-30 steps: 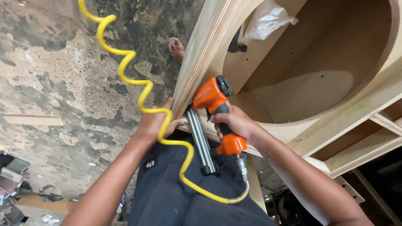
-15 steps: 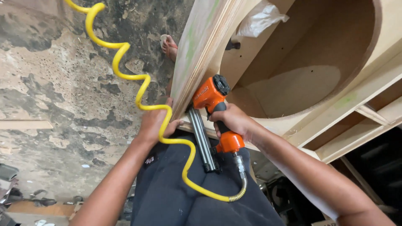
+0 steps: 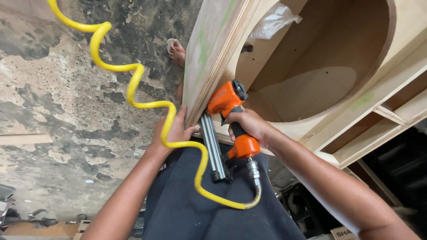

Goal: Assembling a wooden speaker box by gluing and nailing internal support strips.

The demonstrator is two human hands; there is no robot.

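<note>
My right hand (image 3: 249, 126) grips the handle of an orange pneumatic nail gun (image 3: 227, 100), its nose pressed against the edge of a plywood box panel (image 3: 209, 49). The gun's long silver magazine (image 3: 214, 149) points back toward me. My left hand (image 3: 174, 129) lies flat against the outer face of that panel near its lower corner. A yellow coiled air hose (image 3: 133, 84) runs from the gun's base, across my left wrist and up out of view. The wooden box (image 3: 396, 75) has a large round cutout (image 3: 320, 58) showing its hollow inside.
A crumpled clear plastic bag (image 3: 273, 20) sits inside the box. A foot in a sandal (image 3: 177, 51) stands on the stained concrete floor (image 3: 58, 120) beyond the panel. Wood scraps (image 3: 26, 138) and clutter lie at the left. Dark gear sits at lower right.
The view has drifted slightly. The nail gun and both hands stay at the same panel edge; the hose coil has swung a little.
</note>
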